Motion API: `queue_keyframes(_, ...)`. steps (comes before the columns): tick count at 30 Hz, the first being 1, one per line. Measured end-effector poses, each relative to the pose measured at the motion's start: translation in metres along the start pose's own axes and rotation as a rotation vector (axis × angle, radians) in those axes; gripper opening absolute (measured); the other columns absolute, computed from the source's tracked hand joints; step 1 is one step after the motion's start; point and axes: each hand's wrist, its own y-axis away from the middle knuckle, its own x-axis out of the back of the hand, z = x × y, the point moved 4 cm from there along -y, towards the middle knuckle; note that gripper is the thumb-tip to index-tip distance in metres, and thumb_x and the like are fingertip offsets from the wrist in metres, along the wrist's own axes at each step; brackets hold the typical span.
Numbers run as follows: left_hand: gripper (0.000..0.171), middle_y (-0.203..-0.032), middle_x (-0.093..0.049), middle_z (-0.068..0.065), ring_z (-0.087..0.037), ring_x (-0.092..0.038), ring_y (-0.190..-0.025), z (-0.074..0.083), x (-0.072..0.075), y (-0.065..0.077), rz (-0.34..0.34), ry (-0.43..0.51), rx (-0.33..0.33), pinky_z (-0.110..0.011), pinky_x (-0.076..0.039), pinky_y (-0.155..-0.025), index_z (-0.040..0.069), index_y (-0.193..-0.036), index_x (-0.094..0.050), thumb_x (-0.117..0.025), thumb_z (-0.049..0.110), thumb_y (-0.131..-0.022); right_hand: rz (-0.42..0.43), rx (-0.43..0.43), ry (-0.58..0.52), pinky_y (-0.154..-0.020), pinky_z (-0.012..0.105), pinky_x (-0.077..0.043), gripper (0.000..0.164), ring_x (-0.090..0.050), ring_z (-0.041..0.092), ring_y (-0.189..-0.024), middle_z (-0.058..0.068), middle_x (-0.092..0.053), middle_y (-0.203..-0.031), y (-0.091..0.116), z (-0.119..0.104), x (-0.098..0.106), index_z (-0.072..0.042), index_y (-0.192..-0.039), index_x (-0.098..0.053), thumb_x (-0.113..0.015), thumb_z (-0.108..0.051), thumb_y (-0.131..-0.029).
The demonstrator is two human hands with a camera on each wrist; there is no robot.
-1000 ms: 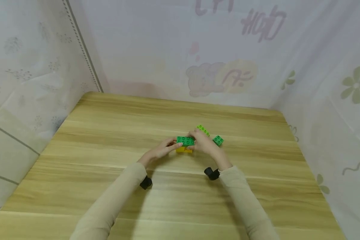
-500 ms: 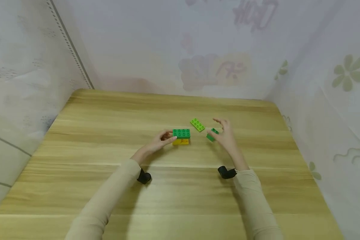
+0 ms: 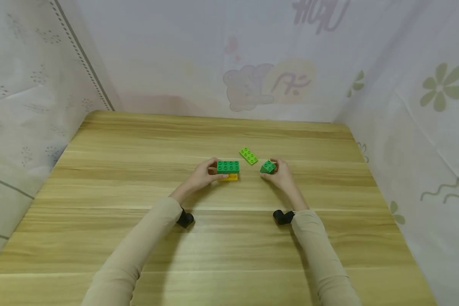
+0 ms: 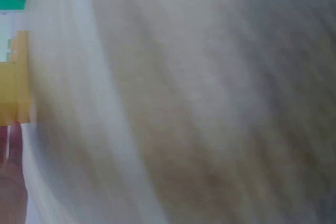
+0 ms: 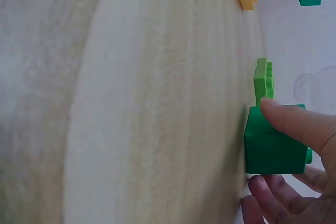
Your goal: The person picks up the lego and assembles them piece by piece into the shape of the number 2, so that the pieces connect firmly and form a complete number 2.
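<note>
My left hand holds a small brick stack from its left side, with the thumb at the front. On top of the stack is a long green brick; yellow bricks sit beneath it. In the left wrist view the yellow part shows at the left edge, touched by my fingertips. To the right, my right hand pinches a small green brick between thumb and fingers. The right wrist view shows the thumb against this green block, low over the table; whether it touches the table is unclear.
A flat lime-green plate brick lies behind and between the hands. The wood-grain table ends at a printed cloth at the back and sides. Black wrist cameras hang below both cuffs.
My right hand has left the stack, moved right and taken hold of the small green brick, which has turned slightly. The left hand keeps holding the stack. The head view has shifted a little.
</note>
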Motion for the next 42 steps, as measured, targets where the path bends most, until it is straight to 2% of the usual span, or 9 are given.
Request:
queue_keyframes(7,0.042,-0.116,-0.057,-0.011,-0.03,-0.054,-0.112,-0.004,-0.003,-0.001,0.001,-0.017,-0.006,-0.042,-0.046,-0.094,0.012,-0.12,-0.051,-0.067,0.024,-0.083,-0.008,-0.013,0.001,-0.088,0.041,-0.046,0.056,-0.05,0.033,-0.105,0.023,-0.05,-0.117,-0.004,0.007,-0.005,0.005,-0.128,-0.044,-0.069,-0.013,-0.081)
queue_keyframes(14,0.043,-0.119,-0.056,-0.013,-0.032,-0.053,-0.114,-0.002,-0.002,-0.003,-0.002,-0.026,0.002,-0.042,-0.046,-0.095,0.01,-0.121,-0.049,-0.066,0.023,-0.084,-0.025,-0.023,-0.003,-0.084,0.038,-0.047,0.055,-0.052,0.031,-0.101,0.021,-0.052,-0.115,-0.008,0.007,0.002,0.003,-0.128,-0.045,-0.069,-0.014,-0.081)
queue_keyframes(21,0.042,-0.119,-0.055,-0.014,-0.031,-0.054,-0.114,0.001,-0.002,-0.002,-0.027,-0.016,-0.01,-0.04,-0.05,-0.09,0.009,-0.122,-0.048,-0.065,0.021,-0.085,0.003,0.041,-0.002,-0.085,0.043,-0.046,0.058,-0.049,0.034,-0.106,0.022,-0.052,-0.116,-0.013,-0.018,0.02,0.002,-0.13,-0.044,-0.068,-0.015,-0.081)
queue_keyframes(24,0.036,-0.113,-0.056,-0.012,-0.029,-0.055,-0.112,0.0,-0.003,-0.003,-0.028,-0.025,-0.019,-0.038,-0.05,-0.089,0.009,-0.115,-0.049,-0.065,0.02,-0.085,0.001,0.062,0.005,-0.088,0.045,-0.045,0.057,-0.048,0.036,-0.109,0.02,-0.053,-0.116,-0.014,-0.03,0.024,0.001,-0.13,-0.044,-0.068,-0.016,-0.082)
queue_keyframes(29,0.029,-0.108,-0.059,-0.013,-0.027,-0.056,-0.111,-0.001,-0.005,-0.003,-0.027,-0.023,-0.051,-0.038,-0.047,-0.095,0.005,-0.106,-0.047,-0.065,0.013,-0.084,-0.015,0.071,0.011,-0.09,0.046,-0.044,0.058,-0.047,0.035,-0.112,0.018,-0.053,-0.118,-0.018,-0.043,0.028,-0.001,-0.132,-0.043,-0.068,-0.018,-0.082)
queue_keyframes(36,0.036,-0.117,-0.056,-0.016,-0.028,-0.055,-0.112,-0.001,-0.005,-0.005,-0.048,0.006,-0.059,-0.037,-0.048,-0.093,0.003,-0.117,-0.047,-0.063,0.01,-0.085,-0.004,0.086,0.011,-0.089,0.046,-0.045,0.059,-0.047,0.034,-0.113,0.018,-0.053,-0.119,-0.022,-0.058,0.035,-0.002,-0.133,-0.043,-0.068,-0.018,-0.082)
queue_keyframes(38,0.033,-0.114,-0.057,-0.015,-0.028,-0.055,-0.113,0.004,-0.004,-0.001,-0.048,0.002,-0.059,-0.038,-0.046,-0.096,0.003,-0.114,-0.048,-0.063,0.01,-0.085,-0.002,0.09,0.017,-0.089,0.046,-0.045,0.058,-0.047,0.033,-0.112,0.016,-0.053,-0.119,-0.023,-0.062,0.036,-0.003,-0.131,-0.045,-0.069,-0.02,-0.081)
queue_keyframes(42,0.03,-0.108,-0.058,-0.014,-0.027,-0.055,-0.112,0.002,-0.003,0.002,-0.041,0.002,-0.073,-0.039,-0.043,-0.1,0.003,-0.107,-0.047,-0.065,0.012,-0.084,-0.003,0.099,0.05,-0.09,0.046,-0.045,0.058,-0.048,0.033,-0.113,0.015,-0.054,-0.12,-0.022,-0.073,0.037,-0.005,-0.131,-0.046,-0.07,-0.024,-0.081)
